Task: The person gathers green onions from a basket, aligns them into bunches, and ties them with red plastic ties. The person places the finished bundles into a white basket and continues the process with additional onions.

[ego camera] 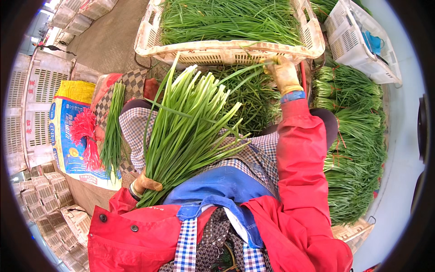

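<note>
My left hand (146,184), in a tan glove, grips a large loose bunch of garlic chives (190,125) near its leafy end. The pale cut stems fan out away from me over my checked apron (261,148). My right hand (281,73), gloved in yellowish tan, is raised at the front edge of a plastic crate (272,51). Between its fingers are a few long green leaves (243,73) that stretch back towards the bunch. Below that hand lies a heap of loose dark leaves (251,102).
More chives (231,20) fill the crate ahead. Tied bundles (353,136) are stacked at right beneath a white basket (363,44). At left, red plastic ties (83,127) and a small chive bundle (114,125) lie on a printed sack (64,115). Stacked crates (44,112) stand beyond.
</note>
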Motion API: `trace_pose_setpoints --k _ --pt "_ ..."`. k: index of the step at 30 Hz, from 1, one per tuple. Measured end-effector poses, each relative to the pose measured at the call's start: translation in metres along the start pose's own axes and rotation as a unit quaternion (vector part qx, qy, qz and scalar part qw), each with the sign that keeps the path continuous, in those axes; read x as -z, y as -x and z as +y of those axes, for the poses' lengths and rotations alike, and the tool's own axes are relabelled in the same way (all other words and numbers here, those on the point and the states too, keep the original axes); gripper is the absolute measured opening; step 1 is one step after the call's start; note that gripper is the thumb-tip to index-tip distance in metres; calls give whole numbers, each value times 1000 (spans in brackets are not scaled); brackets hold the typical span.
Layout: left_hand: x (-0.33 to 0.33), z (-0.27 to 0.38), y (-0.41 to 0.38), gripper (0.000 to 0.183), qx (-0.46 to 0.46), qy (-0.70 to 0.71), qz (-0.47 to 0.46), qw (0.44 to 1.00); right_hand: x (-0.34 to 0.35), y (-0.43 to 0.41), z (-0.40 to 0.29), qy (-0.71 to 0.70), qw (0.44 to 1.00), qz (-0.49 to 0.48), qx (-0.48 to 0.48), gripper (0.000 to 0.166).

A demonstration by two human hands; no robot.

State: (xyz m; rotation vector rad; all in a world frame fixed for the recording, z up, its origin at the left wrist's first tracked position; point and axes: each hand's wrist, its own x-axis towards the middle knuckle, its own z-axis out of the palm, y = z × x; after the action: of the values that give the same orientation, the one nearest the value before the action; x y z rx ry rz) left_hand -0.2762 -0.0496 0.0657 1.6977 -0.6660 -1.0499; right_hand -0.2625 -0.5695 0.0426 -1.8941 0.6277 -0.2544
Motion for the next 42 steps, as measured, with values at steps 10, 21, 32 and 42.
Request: trace_pose_setpoints --k 10,21,32,42 --pt "17 -7 -7 33 -71 -112 -66 989 -34 70 -63 21 924 -364 113 43" --pt "5 12 -2 40 34 168 -9 985 -71 82 -74 -183 936 -300 3 33" --pt "12 8 2 44 37 100 -23 994 -20 25 -34 -110 993 -36 29 25" --pt "24 -12 17 39 72 154 58 984 17 31 1 85 984 -149 48 66"
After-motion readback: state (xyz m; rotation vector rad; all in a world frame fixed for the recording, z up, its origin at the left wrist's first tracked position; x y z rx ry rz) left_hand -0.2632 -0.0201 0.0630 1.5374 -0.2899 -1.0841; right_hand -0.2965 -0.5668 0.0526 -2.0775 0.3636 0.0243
